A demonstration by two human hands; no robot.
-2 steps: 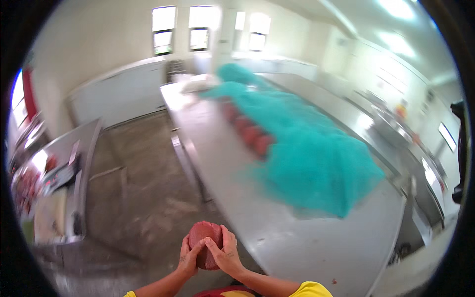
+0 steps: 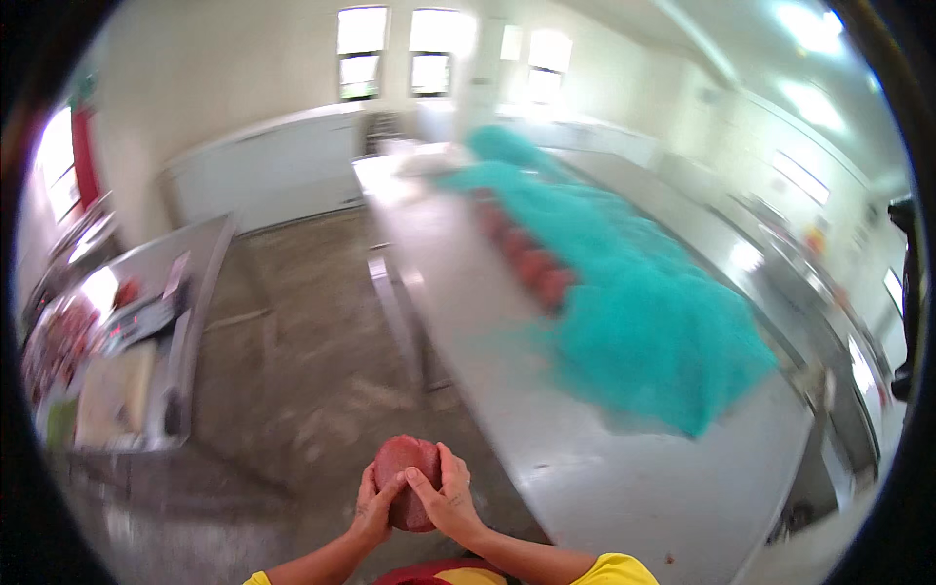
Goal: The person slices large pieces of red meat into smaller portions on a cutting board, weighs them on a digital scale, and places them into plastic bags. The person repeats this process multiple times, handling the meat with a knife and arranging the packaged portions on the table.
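Meat (image 2: 408,457) between six and seven o'clock, clear of the desk (image 2: 624,487). Left hand (image 2: 372,507) cups its nine-o'clock side, right hand (image 2: 448,497) its three-o'clock side; fingers curved round it, thumbs across it. Even, light pressure from both should hold it steady.

And we've got the meat (image 2: 407,489) between our left hand (image 2: 370,512) and right hand (image 2: 452,499), left of the table (image 2: 634,507)! On that table lies the net (image 2: 663,361), lumps (image 2: 531,261) along its left edge. Farther left, a side table (image 2: 214,263): board (image 2: 115,398) nearer us, scale (image 2: 139,324) behind it (way back, a chest (image 2: 263,175) by the wall (image 2: 234,78)).
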